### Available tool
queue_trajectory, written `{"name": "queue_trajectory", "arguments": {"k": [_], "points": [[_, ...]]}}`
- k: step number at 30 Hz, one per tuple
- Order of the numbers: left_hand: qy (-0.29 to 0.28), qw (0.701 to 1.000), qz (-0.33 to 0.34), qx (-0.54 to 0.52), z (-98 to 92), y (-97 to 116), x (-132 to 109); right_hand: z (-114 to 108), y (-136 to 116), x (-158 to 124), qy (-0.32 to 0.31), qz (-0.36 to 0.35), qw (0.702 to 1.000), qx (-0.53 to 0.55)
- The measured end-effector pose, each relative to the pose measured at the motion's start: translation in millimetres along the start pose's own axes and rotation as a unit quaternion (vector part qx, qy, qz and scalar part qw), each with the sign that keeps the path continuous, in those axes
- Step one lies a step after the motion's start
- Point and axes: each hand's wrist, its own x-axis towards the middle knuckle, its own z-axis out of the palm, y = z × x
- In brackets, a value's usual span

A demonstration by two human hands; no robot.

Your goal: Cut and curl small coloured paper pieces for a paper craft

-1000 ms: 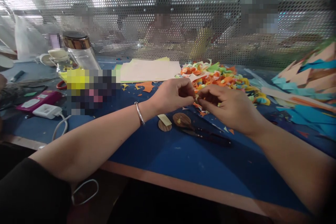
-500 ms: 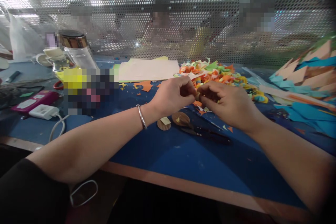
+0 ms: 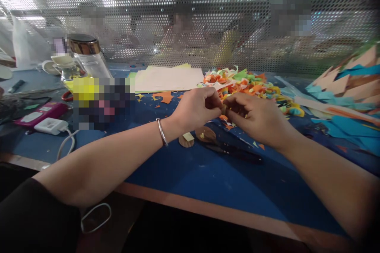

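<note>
My left hand (image 3: pixel 197 107) and my right hand (image 3: pixel 257 118) meet fingertip to fingertip above the blue table. Thumb and forefinger of each are pinched together. Between them shows a tiny yellowish bit, too small to name and mostly covered by the fingers. Below my left hand lies a round wooden disc (image 3: pixel 184 142) bearing a small pale-yellow paper square (image 3: pixel 189 137). Beside it is a brown round disc (image 3: pixel 202 135) with little yellow bits on top. A long dark-handled tool (image 3: pixel 242 153) rests to its right, its kind unclear.
Behind my hands is a heap of colourful paper pieces (image 3: pixel 249 83), with pale paper sheets (image 3: pixel 169 79) left of it. Folded paper spikes (image 3: pixel 353 75) stand at right. A glass bottle (image 3: pixel 90 61), magenta box (image 3: pixel 41 113) and white charger (image 3: pixel 50 125) are at left. A perforated metal screen (image 3: pixel 208 35) rises behind.
Both hands keep nearly the same pose, fingertips together. The whole view has shifted very slightly; nothing on the table has visibly moved.
</note>
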Motion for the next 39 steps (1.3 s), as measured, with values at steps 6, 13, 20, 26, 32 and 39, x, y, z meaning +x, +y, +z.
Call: {"name": "queue_trajectory", "arguments": {"k": [6,13,20,26,32,39], "points": [[0.001,1.0,-0.012,0.008,-1.2,-0.2,0.1,-0.2,-2.0,1.4,-0.012,-0.002,1.0,0.0],[-0.044,0.994,-0.015,0.103,-8.1,3.5,0.0,4.2,2.5,0.9,-0.033,-0.016,0.999,-0.028],[-0.047,0.996,-0.023,0.069,-8.6,4.0,0.9,2.4,2.2,0.6,-0.046,-0.007,0.999,-0.023],[-0.044,0.997,-0.031,0.056,-8.7,3.3,0.7,0.8,-0.1,1.9,-0.058,0.0,0.998,-0.001],[-0.034,0.996,-0.007,0.085,-7.7,4.2,-1.1,2.6,-1.0,1.3,-0.036,-0.01,0.999,0.008],[-0.039,0.991,0.024,0.124,-8.3,4.6,-1.5,3.4,0.5,0.4,-0.035,-0.017,0.999,-0.008]]}}
